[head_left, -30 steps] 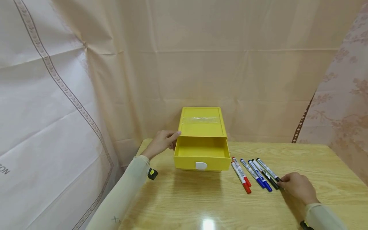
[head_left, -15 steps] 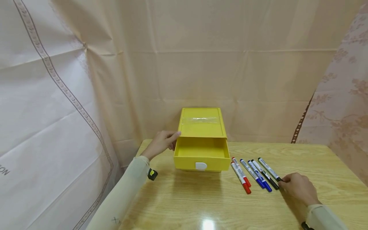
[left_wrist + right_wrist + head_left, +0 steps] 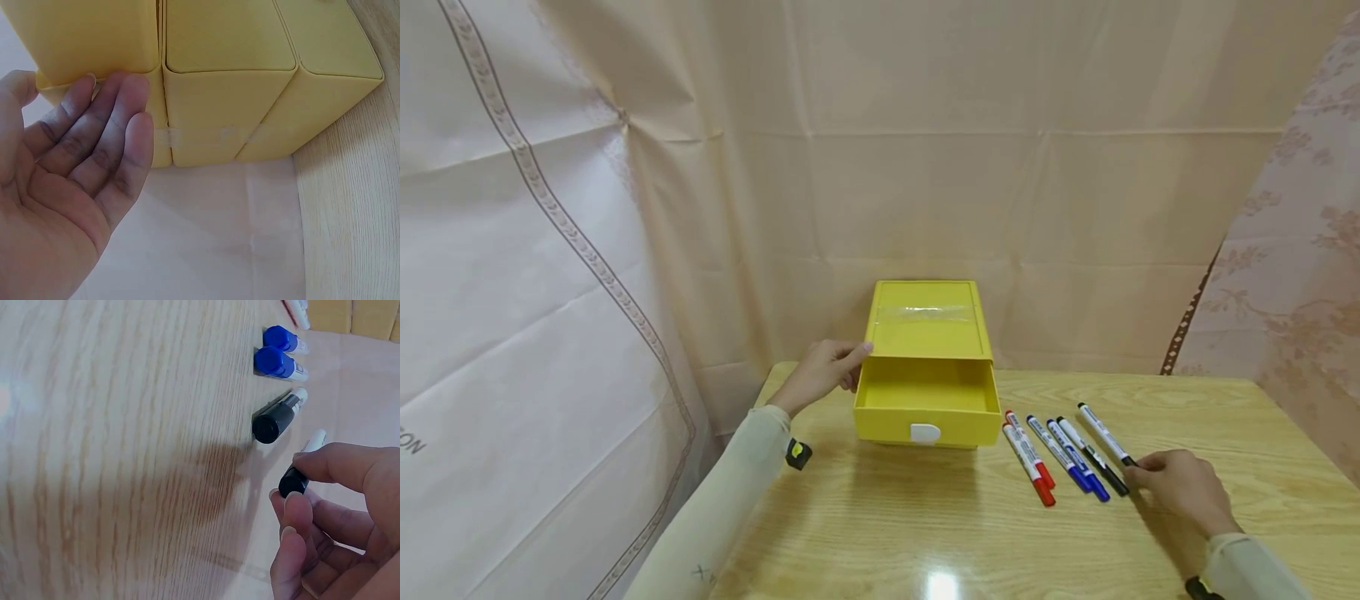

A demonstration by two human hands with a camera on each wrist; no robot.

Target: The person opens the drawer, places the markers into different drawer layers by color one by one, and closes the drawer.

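A yellow drawer cabinet (image 3: 928, 333) stands at the back of the table, its top drawer (image 3: 880, 425) pulled out and bare inside. My left hand (image 3: 820, 377) holds the cabinet's upper left front corner, thumb on top and fingers against the side; the left wrist view shows these fingers (image 3: 106, 150) lightly bent. On the right, my right hand (image 3: 1183, 492) pinches a black-capped whiteboard marker (image 3: 1105, 433) by its cap (image 3: 292, 482). Beside it lie another black marker (image 3: 1093, 454), two blue markers (image 3: 1056, 450) and two red markers (image 3: 1026, 458).
The wooden table (image 3: 865, 533) carries everything. A beige cloth (image 3: 925, 167) hangs right behind the cabinet, with a white cloth (image 3: 512, 292) on the left. Clear tape (image 3: 925, 313) crosses the cabinet's top. Several compartments are stacked in the cabinet, the lower ones pushed in.
The marker pinched in my right hand has shifted slightly to the right, widening the gap from the other black marker. My left hand and the drawer have stayed put.
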